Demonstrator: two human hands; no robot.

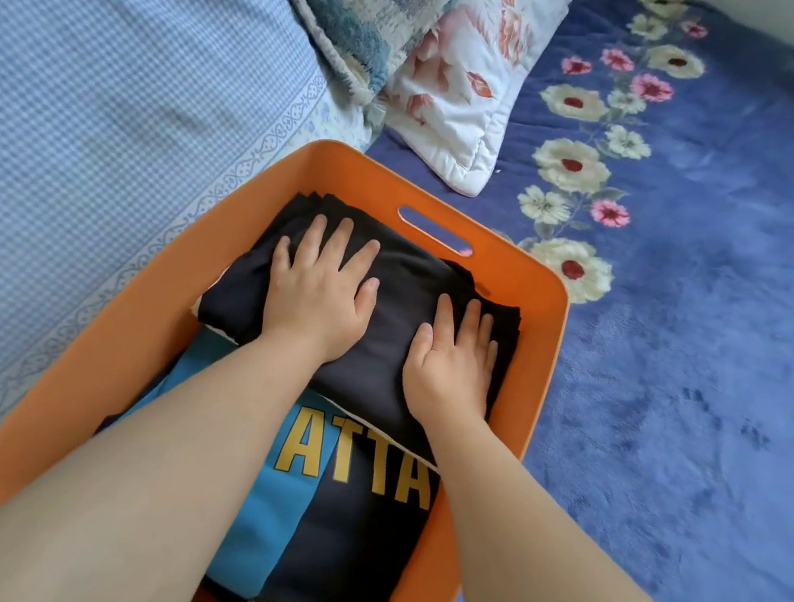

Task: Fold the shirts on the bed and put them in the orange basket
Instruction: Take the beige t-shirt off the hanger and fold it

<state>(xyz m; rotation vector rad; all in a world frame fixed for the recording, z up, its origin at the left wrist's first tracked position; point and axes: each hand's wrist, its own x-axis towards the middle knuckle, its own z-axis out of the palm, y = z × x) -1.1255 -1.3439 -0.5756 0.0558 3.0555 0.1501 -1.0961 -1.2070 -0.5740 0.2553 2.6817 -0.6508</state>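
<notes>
Basket (543, 334) sits on the bed (714, 351). Folded black shirt (392, 315) lies inside at the far end, atop a blue printed shirt (279, 506). Left hand (319, 288) and right hand (453, 356) press flat on the black shirt, fingers straight; neither grip closes round anything. Pillows (471, 78) beyond the basket.

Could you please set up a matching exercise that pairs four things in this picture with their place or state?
Things:
1. black folded shirt
2. blue printed shirt
3. orange basket
4. floral pillow

Places or states:
A. lies on the blue blanket beyond the basket
B. pressed flat under both hands
C. holds the shirts
D. partly covered, shows yellow letters

Pairs: 1-B, 2-D, 3-C, 4-A
</notes>
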